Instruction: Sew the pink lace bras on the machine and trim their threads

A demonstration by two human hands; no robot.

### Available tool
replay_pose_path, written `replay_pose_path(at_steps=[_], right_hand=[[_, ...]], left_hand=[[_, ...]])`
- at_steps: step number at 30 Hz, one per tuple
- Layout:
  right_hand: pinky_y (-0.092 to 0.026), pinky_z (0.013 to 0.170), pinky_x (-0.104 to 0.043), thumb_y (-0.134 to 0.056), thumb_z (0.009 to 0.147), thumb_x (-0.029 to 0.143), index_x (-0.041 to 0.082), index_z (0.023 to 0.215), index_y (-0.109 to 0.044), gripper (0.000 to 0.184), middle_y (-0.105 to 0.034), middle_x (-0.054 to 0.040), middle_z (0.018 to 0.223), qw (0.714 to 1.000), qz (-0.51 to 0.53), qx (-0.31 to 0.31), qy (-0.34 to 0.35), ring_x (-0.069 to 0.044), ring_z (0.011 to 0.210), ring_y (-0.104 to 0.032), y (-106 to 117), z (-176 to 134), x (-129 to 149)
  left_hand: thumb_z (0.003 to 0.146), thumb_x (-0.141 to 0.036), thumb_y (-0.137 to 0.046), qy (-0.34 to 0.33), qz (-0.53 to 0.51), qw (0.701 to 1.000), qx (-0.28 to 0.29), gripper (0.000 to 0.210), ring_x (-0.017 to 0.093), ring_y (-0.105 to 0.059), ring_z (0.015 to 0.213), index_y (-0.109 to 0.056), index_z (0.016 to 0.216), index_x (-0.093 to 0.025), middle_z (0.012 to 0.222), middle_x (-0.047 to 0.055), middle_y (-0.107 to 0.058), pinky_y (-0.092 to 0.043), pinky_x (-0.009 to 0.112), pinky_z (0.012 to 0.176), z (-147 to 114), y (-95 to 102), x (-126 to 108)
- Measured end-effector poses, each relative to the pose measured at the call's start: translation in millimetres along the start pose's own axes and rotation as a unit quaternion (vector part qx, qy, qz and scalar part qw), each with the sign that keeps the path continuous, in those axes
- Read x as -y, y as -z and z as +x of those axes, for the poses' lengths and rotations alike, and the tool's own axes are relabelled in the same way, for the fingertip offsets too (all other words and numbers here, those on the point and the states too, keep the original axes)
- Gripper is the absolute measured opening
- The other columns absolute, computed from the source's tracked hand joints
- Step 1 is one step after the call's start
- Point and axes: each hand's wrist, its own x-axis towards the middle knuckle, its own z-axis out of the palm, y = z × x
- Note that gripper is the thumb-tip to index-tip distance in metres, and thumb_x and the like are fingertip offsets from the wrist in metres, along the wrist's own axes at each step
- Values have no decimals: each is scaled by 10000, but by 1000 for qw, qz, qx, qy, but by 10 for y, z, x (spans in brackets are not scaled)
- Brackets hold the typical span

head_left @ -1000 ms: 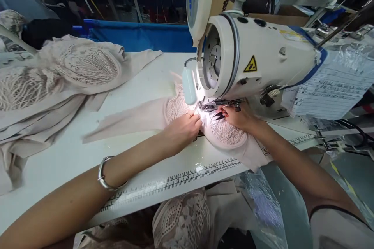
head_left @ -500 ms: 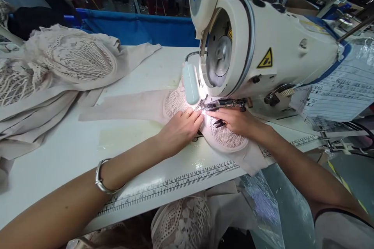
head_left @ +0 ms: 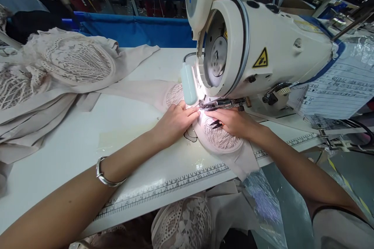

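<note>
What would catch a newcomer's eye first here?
A white sewing machine with a yellow triangular warning sign dominates the upper right. Below it, the left hand and the right hand, which holds black-bladed snips, touch a pale pink lace garment. Beige lace pieces lie heaped at left.

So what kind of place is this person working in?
Likely a lingerie sewing workshop: there's an industrial sewing machine, a lace-cupped bra beneath it, and a pile of similar pieces on the white table.

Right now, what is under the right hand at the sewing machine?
Part of a pale lace cup shows under the right hand, along with small snips, only partly visible. The hand covers the rest of the snips and whatever lies directly beneath it.
</note>
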Motion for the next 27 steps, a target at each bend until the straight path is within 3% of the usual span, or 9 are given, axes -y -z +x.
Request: replay_pose_path(at_steps=[6, 12, 15, 17, 19, 21, 24, 27], right_hand=[[-416, 624, -270, -484, 805, 67, 229, 1277, -636, 522, -720, -51, 1028, 999, -37, 8, -29, -177, 810, -609, 40, -6, 35], [-375, 636, -258, -459, 821, 57, 207, 963, -611, 256, -641, -32, 879, 999, 35, 5, -2, -157, 761, -549, 30, 45, 23], [-359, 614, -261, -547, 882, 194, 226, 819, -550, 70, -621, -12, 821, 995, 44, -8, -88, -160, 725, -536, 35, 81, 39], [-352, 596, -263, -622, 884, 312, 233, 777, -532, 160, -607, 1, 748, 988, 34, -25, -151, -163, 676, -528, 14, 99, 38], [-368, 597, -262, -657, 864, 326, 238, 812, -555, 144, -620, 5, 729, 982, 34, -45, -178, -169, 661, -547, -29, 105, 24], [-385, 599, -261, -648, 855, 272, 241, 899, -598, 73, -673, -8, 792, 980, 29, -66, -186, -181, 691, -588, -77, 98, 10], [-384, 594, -271, -591, 859, 201, 246, 973, -654, 137, -733, -33, 900, 979, -15, -84, -188, -206, 737, -628, -118, 77, 16], [-384, 611, -288, -554, 863, 169, 226, 982, -695, 193, -754, -60, 917, 979, -64, -76, -180, -228, 770, -640, -117, 52, 37]], left_hand=[[987, -15, -341, 1, -10, 1000, 1, 407, 229, -562, 874, -644, 1231, -134, 1271, 113, -704, -353, 350, 656, 5, -11, 44], [966, -9, -357, 6, 26, 1000, 0, 401, 243, -577, 846, -661, 1197, -132, 1235, 142, -705, -367, 358, 646, 20, 23, 32], [954, 9, -354, 28, 71, 997, -4, 379, 276, -601, 907, -670, 1137, -90, 1170, 194, -693, -414, 382, 705, 33, 41, -159], [1001, -93, -377, 38, 78, 996, 11, 302, 284, -607, 876, -675, 1041, -61, 1036, 204, -695, -448, 392, 714, 38, 39, -356], [1036, -308, -423, 53, 84, 995, 29, 361, 312, -615, 889, -670, 979, -50, 967, 215, -689, -490, 419, 726, 37, 22, -554], [1018, -436, -441, 74, 108, 991, 30, 479, 369, -622, 1005, -661, 1044, -12, 1067, 272, -684, -524, 490, 810, 32, -7, -699], [989, -261, -417, 85, 131, 987, 27, 462, 410, -599, 1176, -573, 1237, 95, 1267, 347, -617, -505, 552, 968, 23, -50, -770], [935, -63, -347, 77, 116, 989, 47, 456, 382, -590, 1250, -508, 1333, 92, 1331, 324, -599, -497, 540, 1030, 13, -66, -723]])
